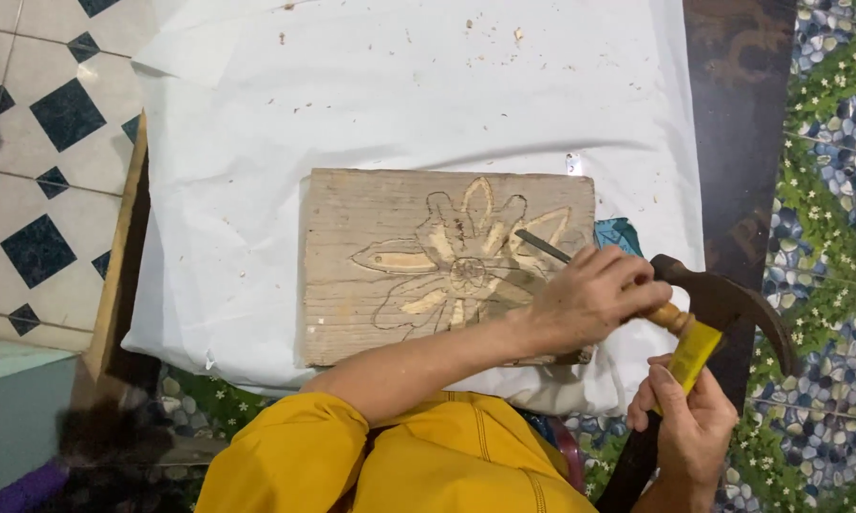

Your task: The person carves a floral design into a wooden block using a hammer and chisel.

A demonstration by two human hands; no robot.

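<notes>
Left hand (589,299) grips my chisel (543,245), blade slanting up-left onto the carved board (371,237); right hand (689,427) grips the hammer (722,304).

We see no packages, signs or screens here. The one label-like thing we find is a yellow sticker (694,353), a narrow slanted rectangle wrapped on the hammer's handle at about four o'clock in the view, just below the dark head. Our right hand (689,427) grips the handle right under it. Any print on it is too small for us to tell.
</notes>
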